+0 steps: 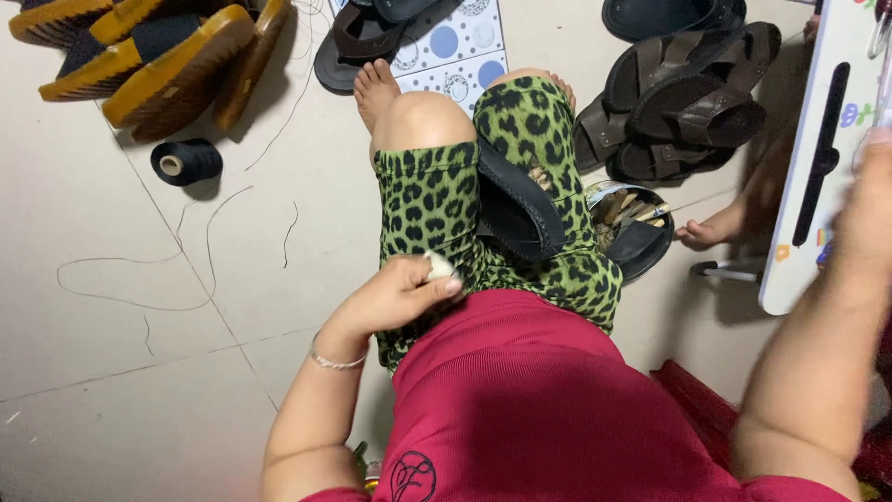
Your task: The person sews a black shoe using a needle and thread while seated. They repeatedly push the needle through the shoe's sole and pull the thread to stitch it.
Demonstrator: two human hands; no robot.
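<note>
My left hand (398,296) rests on my left thigh, fingers closed on a small pale lump (439,267). A black sandal (517,208) lies wedged between my knees, on the green leopard-print shorts (423,200). My right hand (869,200) is raised at the right edge, blurred, next to a white board with a black slot (822,153); whether it grips anything is unclear. A black thread spool (186,162) stands on the floor to the left, with loose thread (139,270) trailing from it.
Yellow-soled sandals (153,56) are piled at the top left. Dark brown sandals (678,98) are stacked at the top right. A round tin of tools (627,218) sits by my right knee. Another person's bare foot (701,232) shows at right.
</note>
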